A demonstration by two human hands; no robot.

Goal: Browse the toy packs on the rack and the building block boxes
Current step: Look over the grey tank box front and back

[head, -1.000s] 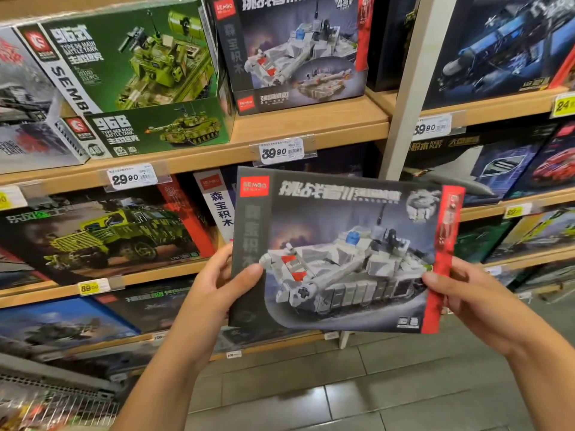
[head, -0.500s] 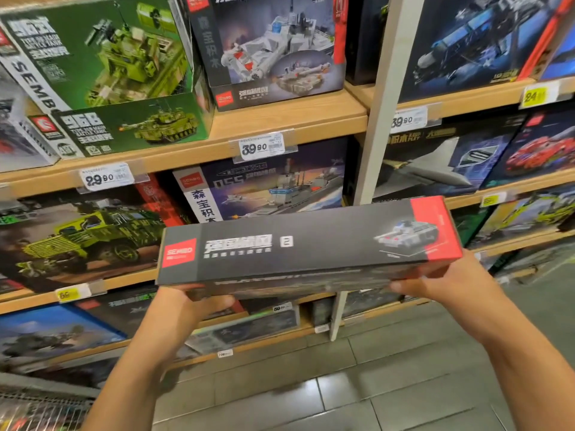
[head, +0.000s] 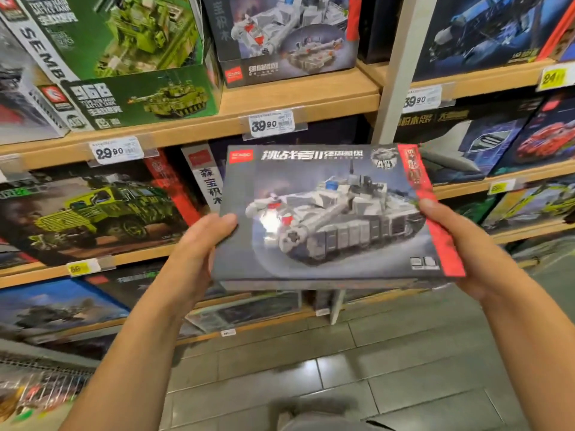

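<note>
A grey building block box (head: 336,213) with a white-grey tank picture and a red right edge is held in front of the shelves, its front face tilted up toward me. My left hand (head: 196,259) grips its left edge, thumb on the front. My right hand (head: 466,253) grips its right edge, thumb on the red strip. A matching tank box (head: 286,35) stands on the upper shelf.
Wooden shelves (head: 295,101) carry a green tank box (head: 130,57), an army truck box (head: 90,209), a dark blue aircraft box (head: 485,32) and a red car box (head: 547,141). A white upright post (head: 401,66) divides the rack. Price tags (head: 272,124) line the edges. A wire rack (head: 37,390) sits low left; tiled floor (head: 342,368) lies below.
The box showed its front, was turned so its narrow top side faced me, and now its front face is turned back toward me. Both hands kept hold of its ends.
</note>
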